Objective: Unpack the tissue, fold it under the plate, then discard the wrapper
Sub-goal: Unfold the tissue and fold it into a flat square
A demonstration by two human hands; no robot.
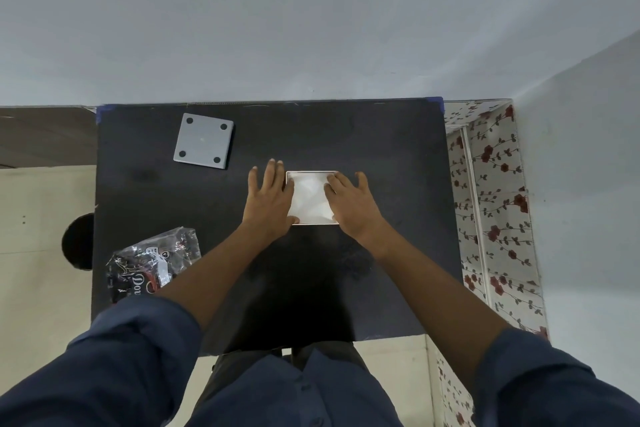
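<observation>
Head view: we look down on a black table [398,236] pushed against a pale wall, with our two forearms reaching to its middle. Near the front left corner lies the crumpled clear-and-dark wrapper [145,263], empty as far as we can tell and not yet discarded. At the far left sits a grey square plate [202,141], bottom up, four dark feet showing, well apart from our hands. Between the hands lies the white tissue [310,199], folded to a neat rectangle flat on the table. Our left hand [270,199] lies open, fingers spread, palm down along the tissue's left edge, thumb at its near corner. Our right hand [353,203] is likewise flat and spread, fingertips pressing its right side. Neither pinches anything. We judge the fold is being flattened; we should press evenly outward from the centre, keep edges aligned, then fetch the plate to set over it.
</observation>
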